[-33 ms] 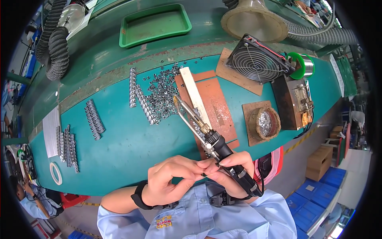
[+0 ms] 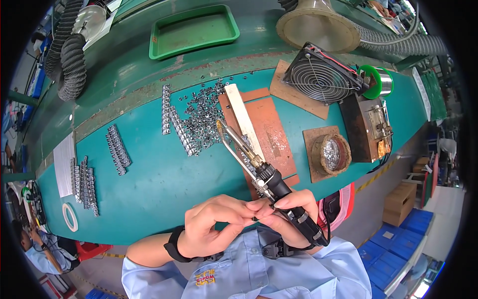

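A black-handled soldering iron (image 2: 286, 192) with a thin metal solder-feed tube at its side lies across my right hand (image 2: 294, 217), which is closed round its handle. Its tip points up and to the left, above the heap of small metal parts (image 2: 204, 117). My left hand (image 2: 216, 222) is closed in a pinch, its fingertips meeting those of my right hand in front of my chest. Something small and dark shows between the touching fingertips, too small to name. Behind the iron, a pale wooden strip (image 2: 241, 112) rests on a brown board (image 2: 269, 132).
Rows of joined metal parts (image 2: 118, 149) lie left on the green mat, near a white ring (image 2: 69, 217). At right stand a fan (image 2: 321, 74), a solder-wire spool (image 2: 383, 82), a metal box (image 2: 366, 127) and a round pot (image 2: 332, 153). A green tray (image 2: 194, 32) sits at the back.
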{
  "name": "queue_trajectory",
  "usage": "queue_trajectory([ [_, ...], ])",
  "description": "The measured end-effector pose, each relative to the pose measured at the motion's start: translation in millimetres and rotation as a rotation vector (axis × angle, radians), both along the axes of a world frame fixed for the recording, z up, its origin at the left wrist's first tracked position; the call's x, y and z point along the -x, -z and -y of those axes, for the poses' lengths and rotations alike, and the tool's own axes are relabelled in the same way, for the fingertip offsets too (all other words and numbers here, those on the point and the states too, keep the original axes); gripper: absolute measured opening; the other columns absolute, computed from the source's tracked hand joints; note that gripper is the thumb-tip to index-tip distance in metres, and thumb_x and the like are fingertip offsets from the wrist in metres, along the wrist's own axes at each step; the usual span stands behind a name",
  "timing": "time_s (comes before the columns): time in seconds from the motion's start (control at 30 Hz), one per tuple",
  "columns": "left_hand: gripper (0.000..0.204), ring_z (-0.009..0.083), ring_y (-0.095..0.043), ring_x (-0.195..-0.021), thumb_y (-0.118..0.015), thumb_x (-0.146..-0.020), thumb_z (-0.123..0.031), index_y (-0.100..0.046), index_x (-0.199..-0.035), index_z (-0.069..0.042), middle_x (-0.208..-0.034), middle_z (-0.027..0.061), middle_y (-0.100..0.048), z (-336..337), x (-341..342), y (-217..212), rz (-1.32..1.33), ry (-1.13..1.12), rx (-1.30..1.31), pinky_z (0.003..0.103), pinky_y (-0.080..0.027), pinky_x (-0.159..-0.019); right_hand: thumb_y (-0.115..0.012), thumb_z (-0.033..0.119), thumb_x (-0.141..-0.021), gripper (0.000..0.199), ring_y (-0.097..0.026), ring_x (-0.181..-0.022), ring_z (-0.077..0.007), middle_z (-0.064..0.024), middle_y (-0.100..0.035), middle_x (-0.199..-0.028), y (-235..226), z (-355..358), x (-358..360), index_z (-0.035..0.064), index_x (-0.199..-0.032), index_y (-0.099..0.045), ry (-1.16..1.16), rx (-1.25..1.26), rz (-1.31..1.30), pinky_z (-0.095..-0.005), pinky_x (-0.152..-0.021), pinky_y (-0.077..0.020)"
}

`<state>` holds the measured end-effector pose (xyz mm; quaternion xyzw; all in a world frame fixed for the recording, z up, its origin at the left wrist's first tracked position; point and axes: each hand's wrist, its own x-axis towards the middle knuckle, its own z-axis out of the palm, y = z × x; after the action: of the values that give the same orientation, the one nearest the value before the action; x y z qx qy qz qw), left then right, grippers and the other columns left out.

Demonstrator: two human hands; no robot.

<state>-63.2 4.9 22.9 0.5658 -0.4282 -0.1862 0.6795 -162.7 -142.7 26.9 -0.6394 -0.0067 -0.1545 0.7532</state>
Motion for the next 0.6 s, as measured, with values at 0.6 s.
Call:
queue_trajectory([
  [0.6,0.021,0.0216,-0.059,-0.08,-0.057,-0.074,0.012,-0.043,-0.082,-0.002,-0.082,0.0147,-0.058,5.5,1.5,0.0,0.006,-0.019,0.065,0.033,-0.05,-0.071,-0.062,-0.007,-0.074,0.028,-0.061,-0.087,-0.0222,-0.0157,-0.062,-0.085,4.0,-2.3,-2.2,0.0017,-0.095,-0.046,0.114,-0.038,0.041,-0.0316,-0.073,-0.0504],
])
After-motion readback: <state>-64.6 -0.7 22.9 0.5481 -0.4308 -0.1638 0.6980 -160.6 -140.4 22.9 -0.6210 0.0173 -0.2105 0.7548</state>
